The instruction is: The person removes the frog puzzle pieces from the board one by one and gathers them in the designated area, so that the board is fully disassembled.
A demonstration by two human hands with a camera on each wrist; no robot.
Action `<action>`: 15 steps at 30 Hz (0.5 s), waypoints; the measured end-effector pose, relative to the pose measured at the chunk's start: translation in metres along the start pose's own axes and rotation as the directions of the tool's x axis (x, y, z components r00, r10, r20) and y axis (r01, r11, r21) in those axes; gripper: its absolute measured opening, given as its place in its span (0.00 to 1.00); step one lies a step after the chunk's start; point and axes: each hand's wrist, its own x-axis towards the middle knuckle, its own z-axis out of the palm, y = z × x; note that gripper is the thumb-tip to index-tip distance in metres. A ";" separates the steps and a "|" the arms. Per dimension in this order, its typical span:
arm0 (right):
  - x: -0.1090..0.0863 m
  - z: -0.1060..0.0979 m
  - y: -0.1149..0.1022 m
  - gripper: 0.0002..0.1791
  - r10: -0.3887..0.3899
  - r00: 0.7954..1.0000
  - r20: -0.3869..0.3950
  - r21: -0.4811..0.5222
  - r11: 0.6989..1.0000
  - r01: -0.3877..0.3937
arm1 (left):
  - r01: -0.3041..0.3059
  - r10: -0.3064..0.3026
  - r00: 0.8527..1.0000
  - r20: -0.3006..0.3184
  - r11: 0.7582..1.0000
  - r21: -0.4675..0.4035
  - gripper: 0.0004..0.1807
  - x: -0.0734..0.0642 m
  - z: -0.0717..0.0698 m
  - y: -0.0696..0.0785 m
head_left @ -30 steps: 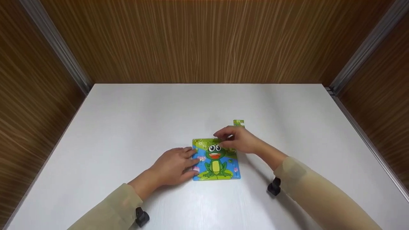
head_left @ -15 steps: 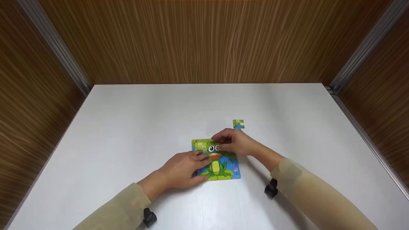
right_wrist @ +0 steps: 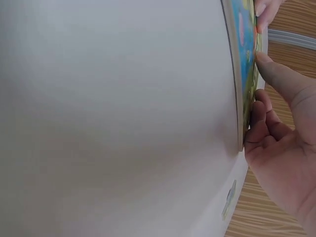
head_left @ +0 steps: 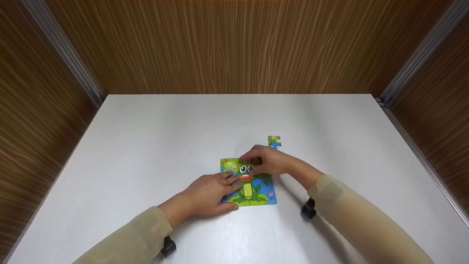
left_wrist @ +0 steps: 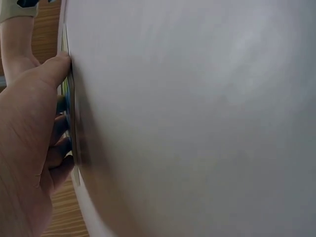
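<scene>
A square frog jigsaw puzzle (head_left: pixel 248 190) in blue and green lies on the white table in the head view. My left hand (head_left: pixel 210 194) rests on its left part, fingers spread over the picture and thumb by the lower edge. At the top of the puzzle is my right hand (head_left: pixel 269 160), its thumb by the frog's eye and its index finger at the upper edge. The right wrist view has that thumb and the bent fingers touching the board; whether they pinch a piece is hidden. A loose puzzle piece (head_left: pixel 273 140) lies beyond the right hand.
The white table (head_left: pixel 165 135) stretches around the puzzle on all sides. Wood-grain panels (head_left: pixel 234 47) stand at the back and both sides, with metal strips (head_left: pixel 64 51) in the corners. Black wrist devices (head_left: pixel 168 246) hang under the sleeves.
My left hand has slid right, from the puzzle's left edge farther over the picture. My right hand has shifted slightly left along the top. The loose piece stays in place.
</scene>
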 end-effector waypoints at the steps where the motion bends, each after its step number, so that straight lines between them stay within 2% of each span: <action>1: 0.001 -0.001 0.000 0.26 0.006 1.000 0.016 -0.002 1.000 -0.006 | -0.006 0.005 1.000 0.001 1.000 0.005 0.38 0.000 0.000 0.000; 8: 0.007 -0.005 -0.004 0.27 0.044 0.994 0.100 -0.046 0.998 -0.039 | -0.018 0.018 1.000 -0.013 1.000 0.015 0.38 0.001 0.002 -0.001; 15: 0.013 -0.005 -0.010 0.25 0.080 0.987 0.138 -0.083 0.994 -0.069 | -0.020 0.020 1.000 -0.017 1.000 0.021 0.38 -0.001 0.003 -0.003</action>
